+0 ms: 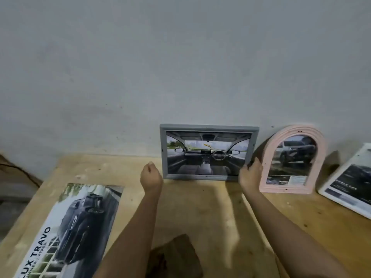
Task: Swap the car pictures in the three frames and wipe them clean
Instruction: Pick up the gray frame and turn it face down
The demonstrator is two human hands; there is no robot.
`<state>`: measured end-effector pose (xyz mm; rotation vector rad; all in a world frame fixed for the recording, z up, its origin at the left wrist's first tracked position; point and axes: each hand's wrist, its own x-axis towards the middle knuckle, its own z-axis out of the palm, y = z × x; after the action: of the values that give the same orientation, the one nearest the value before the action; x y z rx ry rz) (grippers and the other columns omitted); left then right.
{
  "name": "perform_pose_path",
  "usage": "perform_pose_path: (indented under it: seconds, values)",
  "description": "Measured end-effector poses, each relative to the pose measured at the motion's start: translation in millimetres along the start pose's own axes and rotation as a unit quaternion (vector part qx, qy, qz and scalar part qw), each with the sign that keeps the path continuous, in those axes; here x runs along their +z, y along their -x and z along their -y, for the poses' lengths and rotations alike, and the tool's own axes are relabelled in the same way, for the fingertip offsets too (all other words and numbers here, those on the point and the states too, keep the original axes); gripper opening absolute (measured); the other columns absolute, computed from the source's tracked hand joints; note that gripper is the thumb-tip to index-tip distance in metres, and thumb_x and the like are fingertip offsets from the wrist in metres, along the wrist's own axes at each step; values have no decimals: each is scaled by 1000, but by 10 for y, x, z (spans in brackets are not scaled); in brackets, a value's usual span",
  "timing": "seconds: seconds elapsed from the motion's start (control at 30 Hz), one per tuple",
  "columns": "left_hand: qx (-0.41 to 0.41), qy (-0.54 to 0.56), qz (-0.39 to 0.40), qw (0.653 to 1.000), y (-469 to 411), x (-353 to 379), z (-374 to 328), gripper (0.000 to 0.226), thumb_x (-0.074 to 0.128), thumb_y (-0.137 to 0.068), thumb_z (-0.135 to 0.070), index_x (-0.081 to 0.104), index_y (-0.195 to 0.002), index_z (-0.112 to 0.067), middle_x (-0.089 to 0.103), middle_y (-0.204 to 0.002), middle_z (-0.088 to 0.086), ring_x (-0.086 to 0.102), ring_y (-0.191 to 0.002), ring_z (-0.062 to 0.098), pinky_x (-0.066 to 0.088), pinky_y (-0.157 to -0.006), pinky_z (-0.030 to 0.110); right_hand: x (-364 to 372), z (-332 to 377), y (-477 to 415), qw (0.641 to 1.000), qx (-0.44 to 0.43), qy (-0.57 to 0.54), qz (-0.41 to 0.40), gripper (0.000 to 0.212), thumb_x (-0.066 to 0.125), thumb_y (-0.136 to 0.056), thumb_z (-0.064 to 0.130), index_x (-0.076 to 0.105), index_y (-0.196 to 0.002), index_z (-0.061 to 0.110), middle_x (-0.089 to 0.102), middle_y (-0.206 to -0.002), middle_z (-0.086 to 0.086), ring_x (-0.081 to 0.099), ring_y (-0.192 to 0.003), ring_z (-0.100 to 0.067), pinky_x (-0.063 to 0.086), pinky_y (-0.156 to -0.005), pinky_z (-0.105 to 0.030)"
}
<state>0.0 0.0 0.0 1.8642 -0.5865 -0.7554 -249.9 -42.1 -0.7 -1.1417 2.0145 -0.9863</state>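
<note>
Pale grey plaster wall (180, 67), plain and slightly scuffed, fills the upper half of the head camera's view. Below it runs a light wooden tabletop (210, 207) with small dark knots, its left corner cut off against a dim floor.

Three frames lean upright against the wall. Nearest the middle stands a grey rectangular frame (208, 152) holding a picture of a car interior with steering wheel and windscreen. Just to its right stands a pink arched frame (293, 159) holding a picture of a dark car; its small caption is too blurred to read. At the far right edge, tilted and partly cut off, is a white rectangular frame (347, 185) with a dark car picture and unreadable writing.

Flat on the table at the left lies a loose car poster (74, 229) showing a dark pickup, with large letters reading "LUX TRAVO".

The left hand (150, 175) hovers beside the grey frame's lower left corner, fingers curled in loosely and grasping nothing. The right hand (251, 175) grips the pink frame's left edge, fingers wrapped around it.

A brown cloth (176, 255) lies between the forearms.
</note>
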Motion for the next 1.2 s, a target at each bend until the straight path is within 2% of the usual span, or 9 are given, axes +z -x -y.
perform_pose_path:
  seconds: [0.17,0.37,0.57,0.67,0.73,0.83,0.93,1.1,1.2]
  values:
    - [-95,68,62,991,-253,145,108,37,37,-99,-33,62,-86,-8,59,-88,8,51,-88,23,38,-78,32,193,-36,-183,998,48,-30,-39,47,37,-98,6,28,-144,1,35,-147,-17,33,-135,-34,27,-113,-38]
    - [-164,112,110,974,-446,291,279,56,49,-84,-57,65,-108,-9,66,-109,11,61,-104,30,47,-96,43,264,-38,-206,988,75,-78,-107,36,30,-102,15,45,-133,6,52,-132,-15,46,-120,-33,36,-96,-33]
    - [-198,158,18,967,-410,126,250,41,55,-89,-46,66,-97,-7,64,-98,6,58,-93,22,47,-78,33,272,-19,-19,976,98,-170,-94,38,32,-102,30,59,-103,4,53,-93,-11,48,-92,-23,38,-88,-36]
    - [-192,205,-3,960,-281,-71,248,28,63,-87,-36,65,-77,-10,63,-83,5,57,-83,21,48,-71,33,221,-61,57,970,105,-210,-58,34,38,-99,40,54,-81,16,49,-81,-3,45,-82,-18,34,-75,-32]
    - [-170,207,5,963,-182,-197,260,27,64,-85,-39,68,-79,-13,65,-80,4,60,-82,23,51,-74,36,129,-81,128,969,105,-222,-38,45,44,-95,46,49,-66,12,46,-69,-7,45,-72,-22,34,-68,-31]
    - [-167,204,2,965,66,-343,250,30,61,-87,-38,67,-95,-10,67,-97,8,62,-89,22,47,-79,33,-104,-118,245,965,100,-240,14,64,49,-88,56,56,-80,-7,61,-86,-31,60,-85,-42,50,-84,-48]
    - [-140,221,3,965,449,-417,196,36,58,-90,-32,65,-111,-5,65,-110,10,60,-102,21,40,-85,25,-434,-195,357,963,84,-253,39,71,55,-82,60,57,-91,-10,55,-105,-37,53,-102,-52,39,-92,-66]
    - [-134,228,46,963,1249,-288,172,35,56,-90,-30,63,-115,-8,65,-114,6,58,-98,17,39,-86,26,-1279,-358,486,957,81,-276,38,48,58,-84,54,69,-77,8,69,-93,-20,62,-97,-40,48,-93,-56]
    - [-126,231,79,962,1748,-84,220,19,53,-92,-27,62,-103,-15,63,-90,-2,56,-74,7,38,-63,22,-1836,-565,499,954,71,-284,68,30,54,-90,47,68,-92,20,68,-106,-5,61,-103,-22,47,-96,-41]
